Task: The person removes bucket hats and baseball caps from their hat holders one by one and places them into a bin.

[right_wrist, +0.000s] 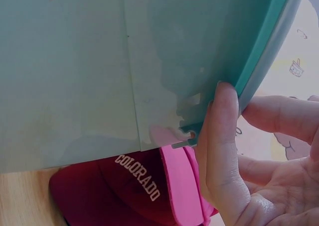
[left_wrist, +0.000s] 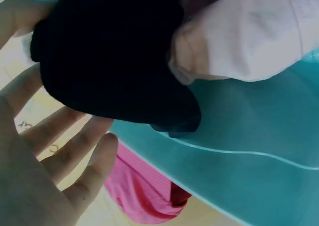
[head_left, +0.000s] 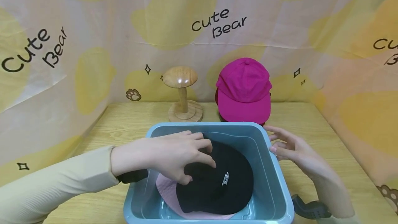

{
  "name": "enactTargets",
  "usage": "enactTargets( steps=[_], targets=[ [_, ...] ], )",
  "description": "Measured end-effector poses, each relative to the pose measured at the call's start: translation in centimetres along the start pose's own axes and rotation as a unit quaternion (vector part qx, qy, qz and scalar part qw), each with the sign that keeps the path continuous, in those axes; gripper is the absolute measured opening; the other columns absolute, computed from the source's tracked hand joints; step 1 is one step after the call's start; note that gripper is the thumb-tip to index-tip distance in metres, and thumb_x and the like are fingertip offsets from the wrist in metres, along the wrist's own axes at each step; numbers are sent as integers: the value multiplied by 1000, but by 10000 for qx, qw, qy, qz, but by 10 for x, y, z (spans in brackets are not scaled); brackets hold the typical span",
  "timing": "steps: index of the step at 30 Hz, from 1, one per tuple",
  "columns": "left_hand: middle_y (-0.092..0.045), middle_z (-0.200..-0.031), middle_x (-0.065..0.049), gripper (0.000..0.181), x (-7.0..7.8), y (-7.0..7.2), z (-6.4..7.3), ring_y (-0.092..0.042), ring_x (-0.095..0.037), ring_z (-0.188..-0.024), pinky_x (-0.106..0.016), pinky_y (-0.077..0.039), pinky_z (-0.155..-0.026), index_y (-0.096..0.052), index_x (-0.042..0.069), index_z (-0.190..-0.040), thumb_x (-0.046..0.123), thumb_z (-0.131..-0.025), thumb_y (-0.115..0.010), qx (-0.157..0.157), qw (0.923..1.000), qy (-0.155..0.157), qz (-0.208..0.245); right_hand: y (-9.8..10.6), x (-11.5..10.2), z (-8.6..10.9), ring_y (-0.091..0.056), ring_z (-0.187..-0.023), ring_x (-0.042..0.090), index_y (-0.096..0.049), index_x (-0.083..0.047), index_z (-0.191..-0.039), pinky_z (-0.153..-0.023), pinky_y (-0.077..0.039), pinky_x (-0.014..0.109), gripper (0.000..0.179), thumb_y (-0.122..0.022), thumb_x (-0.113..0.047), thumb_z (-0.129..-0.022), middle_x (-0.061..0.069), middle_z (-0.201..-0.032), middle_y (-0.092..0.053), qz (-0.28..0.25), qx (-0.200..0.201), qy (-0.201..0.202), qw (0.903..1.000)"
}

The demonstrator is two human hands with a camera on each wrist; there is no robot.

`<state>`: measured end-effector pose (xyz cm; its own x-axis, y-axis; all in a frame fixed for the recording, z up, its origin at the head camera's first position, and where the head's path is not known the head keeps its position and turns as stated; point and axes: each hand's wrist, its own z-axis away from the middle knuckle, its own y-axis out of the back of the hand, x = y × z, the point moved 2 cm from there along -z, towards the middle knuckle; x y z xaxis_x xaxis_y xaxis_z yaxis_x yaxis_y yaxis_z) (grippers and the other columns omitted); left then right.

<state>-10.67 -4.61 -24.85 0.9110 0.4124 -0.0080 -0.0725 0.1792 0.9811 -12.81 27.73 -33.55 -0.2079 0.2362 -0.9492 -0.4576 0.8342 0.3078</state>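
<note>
A black cap (head_left: 230,155) with a small white emblem lies in the blue basin (head_left: 280,179), on top of a light pink cap (head_left: 169,191). Over the black cap's left part is my left hand (head_left: 180,155), fingers spread and loosely bent, thumb near its lower edge. In the left wrist view the black cap (left_wrist: 114,56) covers some of the fingertips. My right hand (head_left: 293,148) pinches the basin's rim near its far right corner. In the right wrist view, its fingers (right_wrist: 224,136) lie on either side of the rim.
A wooden hat stand (head_left: 183,94) with a rounded top stands behind the basin. To its right is a magenta cap (head_left: 245,85), over a maroon cap (right_wrist: 114,191) lettered COLORADO. A printed cloth (head_left: 174,20) hangs behind and beside the wooden table (head_left: 124,127).
</note>
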Motion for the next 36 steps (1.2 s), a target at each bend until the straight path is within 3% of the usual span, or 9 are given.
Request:
enactTargets(
  steps=[14,23,36],
  targets=[
    [-56,-113,6,58,-8,-15,-2,-50,-10,-99,-24,-43,-74,-60,37,-126,37,-72,-80,-572,9971,223,-440,-1,1,0,-68,-92,19,-33,-11,-148,-77,-56,34,54,-49,-6,-96,1,-116,-58,123,133,-127,9998],
    [-54,-110,7,58,-10,-18,-12,-49,-10,-100,-24,-45,-74,-61,39,-124,38,-71,-83,-1362,9887,473,-412,-1,1,-1,-68,-91,19,-32,-7,-148,-77,-57,33,54,-48,-2,-96,1,-116,-58,13,11,49,10000],
    [-55,-120,9,50,-13,-23,-18,-50,-12,-109,-28,-48,-83,-62,42,-122,34,-75,-80,-1937,9773,831,-194,-1,0,0,-68,-91,19,-33,-9,-148,-77,-56,34,54,-49,-5,-96,1,-115,-57,75,107,-54,9999]
  ],
)
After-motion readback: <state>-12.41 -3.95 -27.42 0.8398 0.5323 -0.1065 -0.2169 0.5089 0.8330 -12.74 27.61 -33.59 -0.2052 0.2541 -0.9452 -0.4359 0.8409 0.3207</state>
